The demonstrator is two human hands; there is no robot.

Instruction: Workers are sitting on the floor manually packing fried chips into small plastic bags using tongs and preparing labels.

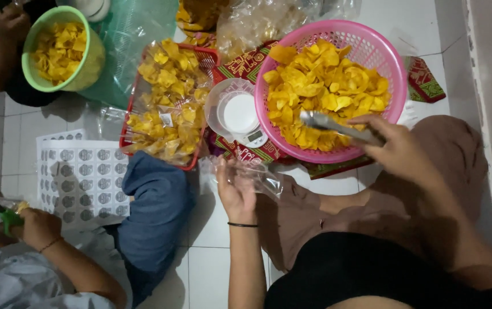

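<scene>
My right hand (402, 150) grips metal tongs (337, 126) whose tips reach over the yellow chips (320, 80) piled in a pink plastic basket (372, 48). My left hand (235, 189) holds up a clear plastic bag (257, 174) just below the basket's near rim. A small white kitchen scale (240, 114) with a clear bowl on it stands left of the basket, on a patterned red cloth.
A red tray (209, 57) holds filled bags of chips. A green bowl (91, 63) of chips sits far left, by another person's hand (8, 26). A co-worker's hand (37, 226) at lower left holds something green beside a sheet of round stickers (80, 177).
</scene>
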